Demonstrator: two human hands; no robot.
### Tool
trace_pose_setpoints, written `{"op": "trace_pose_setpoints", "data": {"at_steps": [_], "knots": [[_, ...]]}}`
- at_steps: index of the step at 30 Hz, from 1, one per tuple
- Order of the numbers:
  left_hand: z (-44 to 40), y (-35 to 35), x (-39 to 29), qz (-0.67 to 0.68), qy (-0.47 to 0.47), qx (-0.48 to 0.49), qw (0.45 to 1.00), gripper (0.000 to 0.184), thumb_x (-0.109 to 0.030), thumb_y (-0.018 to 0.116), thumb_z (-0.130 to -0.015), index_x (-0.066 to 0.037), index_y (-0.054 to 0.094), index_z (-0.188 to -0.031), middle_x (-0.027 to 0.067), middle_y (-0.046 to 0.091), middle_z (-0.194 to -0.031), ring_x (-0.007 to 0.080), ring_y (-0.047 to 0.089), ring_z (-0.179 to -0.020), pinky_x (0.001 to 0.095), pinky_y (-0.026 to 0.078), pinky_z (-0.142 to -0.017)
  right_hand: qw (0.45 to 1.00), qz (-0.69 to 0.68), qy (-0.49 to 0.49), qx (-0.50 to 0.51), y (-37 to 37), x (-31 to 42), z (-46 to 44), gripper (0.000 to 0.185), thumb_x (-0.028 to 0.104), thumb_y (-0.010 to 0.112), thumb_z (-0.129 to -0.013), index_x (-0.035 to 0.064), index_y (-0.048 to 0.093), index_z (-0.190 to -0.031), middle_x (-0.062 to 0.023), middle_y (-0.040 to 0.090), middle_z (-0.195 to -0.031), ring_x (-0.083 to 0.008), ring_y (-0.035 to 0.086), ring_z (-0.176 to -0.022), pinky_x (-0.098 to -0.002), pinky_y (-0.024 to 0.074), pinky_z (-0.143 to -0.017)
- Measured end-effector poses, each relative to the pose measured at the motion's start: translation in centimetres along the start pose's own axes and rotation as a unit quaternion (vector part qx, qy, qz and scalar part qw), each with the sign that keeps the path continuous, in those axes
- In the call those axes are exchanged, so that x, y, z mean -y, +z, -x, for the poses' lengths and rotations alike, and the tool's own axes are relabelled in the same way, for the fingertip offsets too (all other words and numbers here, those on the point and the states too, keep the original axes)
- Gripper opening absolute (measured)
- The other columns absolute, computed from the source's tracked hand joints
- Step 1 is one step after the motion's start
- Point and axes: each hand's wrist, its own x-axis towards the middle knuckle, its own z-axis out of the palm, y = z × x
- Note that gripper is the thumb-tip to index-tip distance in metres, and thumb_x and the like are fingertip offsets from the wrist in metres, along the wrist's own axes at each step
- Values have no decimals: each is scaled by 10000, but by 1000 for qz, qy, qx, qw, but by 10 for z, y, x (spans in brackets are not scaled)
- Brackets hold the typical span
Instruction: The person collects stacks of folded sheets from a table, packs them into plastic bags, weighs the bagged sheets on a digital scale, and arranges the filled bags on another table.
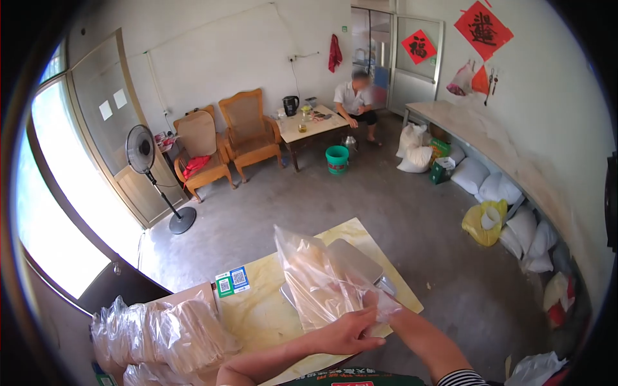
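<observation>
A clear plastic bag [315, 276] with pale yellowish contents lies slanted over a flat grey scale [356, 260] on the marble-patterned table. I cannot make out exactly what the contents are. At the bag's gathered near end, my left hand [351, 331] has its fingers closed on the plastic, with the thumb sticking out to the right. My right hand [375, 303] is at the same end, its fingers partly covered by the film and closed on the bag. Several similar filled bags [170, 334] lie in a cardboard box [207, 294] at the table's left.
Two QR-code cards [233, 282] lie on the yellowish tabletop [257, 318]. Beyond stand a fan [182, 220], wooden chairs [248, 145] and a green bucket [337, 161]. A seated person [353, 100] is by a low table [315, 128]. Sacks [476, 175] line the right wall under a bench.
</observation>
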Motion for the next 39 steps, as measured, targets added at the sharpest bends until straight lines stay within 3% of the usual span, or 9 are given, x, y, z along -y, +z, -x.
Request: {"op": "trace_pose_setpoints", "data": {"at_steps": [4, 8, 12, 13, 16, 21, 31, 35, 39], "knots": [[-6, -11, -17, 92, -106, -21, 990, 622, -137, 699, -833, -74, 424, -1387, 111, 579, -817, 125, 524, -649, 277, 448, -586, 978, -195, -30, -62, 19, 3, -41, 605, 395, 653, -846, 59, 468, -1313, -87, 554, -1245, -213, 532, -1154, -335, 426, -959], [39, -54, 12, -63, 62, -169, 982, 356, -205, 627, -868, -17, 571, -1165, 118, 627, -958, 198, 600, -770, 325, 485, -720, 923, -371, -47, -88, 30, 1, -85, 590, 388, 629, -872, 67, 451, -1333, -77, 536, -1270, -203, 517, -1170, -336, 421, -971], [99, -50, 118, 49, -83, -489, 867, 465, -298, 543, -928, -27, 461, -1297, 127, 492, -1290, 198, 451, -1156, 350, 356, -971, 879, -466, -55, -85, 19, -6, -94, 575, 381, 605, -898, 75, 433, -1353, -66, 517, -1295, -192, 502, -1186, -336, 417, -982], [110, -38, 154, 78, -163, -599, 780, 556, -356, 512, -950, -46, 379, -1392, 136, 385, -1427, 203, 328, -1322, 366, 273, -1062, 950, -271, -40, -152, 27, 30, -58, 529, 294, 677, -872, 25, 484, -1284, -95, 531, -1261, -205, 535, -1133, -357, 405, -1006], [143, 32, 283, 364, -192, -513, 753, 660, -557, 307, -968, -136, 253, -1473, 95, 267, -1516, 261, 272, -1375, 453, 236, -1100, 973, -22, -142, -181, 27, 18, -63, 574, 322, 669, -880, 24, 450, -1319, -111, 498, -1296, -226, 501, -1178, -380, 394, -1020], [83, 59, 198, 563, -103, -470, 672, 676, -586, 309, -954, -113, 288, -1436, 117, 420, -1388, 306, 439, -1246, 446, 365, -1056, 979, 77, -83, -170, 21, 30, -52, 661, 350, 688, -852, 42, 410, -1366, -121, 440, -1356, -239, 448, -1231, -388, 376, -1040], [53, 62, 188, 549, -129, -467, 681, 726, -601, 364, -920, -142, 227, -1466, 113, 357, -1446, 327, 394, -1294, 478, 334, -1079, 965, 170, -42, -193, 10, 55, -27, 806, 480, 643, -832, 83, 318, -1453, -96, 294, -1506, -249, 340, -1347, -405, 353, -1075], [44, 50, 156, 515, -56, -501, 693, 684, -589, 320, -941, -121, 280, -1437, 110, 406, -1395, 315, 428, -1262, 478, 363, -1060, 944, -216, -226, -101, 3, 37, -37, 716, 443, 625, -861, 74, 371, -1420, -133, 360, -1455, -260, 313, -1354, -366, 260, -1113], [68, 50, 216, 626, -44, -453, 633, 562, -479, 385, -942, -121, 372, -1375, 103, 492, -1299, 310, 491, -1178, 491, 425, -1005, 986, -162, -2, -40, -6, 20, -82, 729, 456, 688, -817, 57, 426, -1368, -107, 529, -1287, -224, 482, -1191, -353, 377, -1011]]}}
